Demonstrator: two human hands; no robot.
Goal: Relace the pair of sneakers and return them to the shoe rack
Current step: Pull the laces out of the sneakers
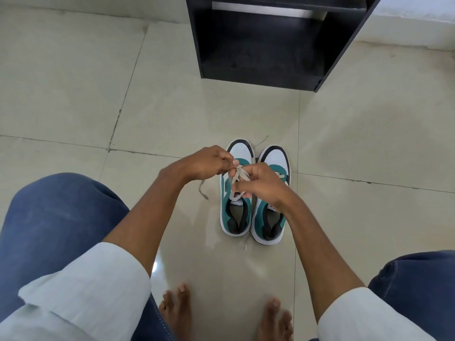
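Two hands (231, 173) pinch one lace (237, 177) above two sneakers (256, 193).

Pair of sneakers stood side by side on tiled floor, toes toward shoe rack (258, 77), heels toward person. Left sneaker (236, 212): white toe, dark toe trim, teal sides, dark collar, white sole; upright. Right sneaker (269, 217): same colours, upright, touching or just beside left one. Cream lace (240, 174) lifted above left sneaker's tongue, pinched at both sides; loose end trailed on floor to left. Shoe rack: black, open-fronted, well apart beyond toes, lower shelf bare.
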